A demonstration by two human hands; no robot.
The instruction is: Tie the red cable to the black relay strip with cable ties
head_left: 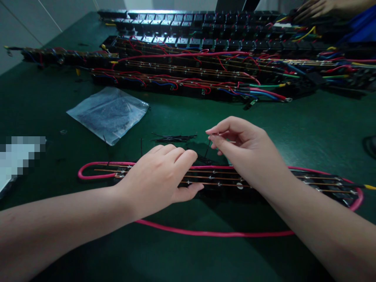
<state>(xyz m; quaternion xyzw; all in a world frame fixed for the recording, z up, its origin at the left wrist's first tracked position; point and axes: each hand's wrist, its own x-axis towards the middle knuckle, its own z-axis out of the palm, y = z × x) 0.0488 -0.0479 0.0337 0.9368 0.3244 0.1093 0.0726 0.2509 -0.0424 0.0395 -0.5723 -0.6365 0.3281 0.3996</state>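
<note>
My left hand (164, 174) lies across a long black wired strip (219, 184) with bare copper wires along its top. Its fingers curl over the far edge and the thumb rests on the near side. A thick red cable (214, 235) loops around the strip and runs along its far edge. Above that edge, my right hand (246, 145) pinches a thin black cable tie (207, 149) between thumb and forefinger; the tie's lower end hangs by the strip. Another upright tie (141, 147) stands left of my left hand's fingers.
Loose black cable ties (174, 138) lie in a small pile beyond the strip. A clear plastic bag (113, 113) is at left. Several wired black strips (176, 78) fill the back of the green table (182, 258). Another person's hand (315, 8) is at the upper right.
</note>
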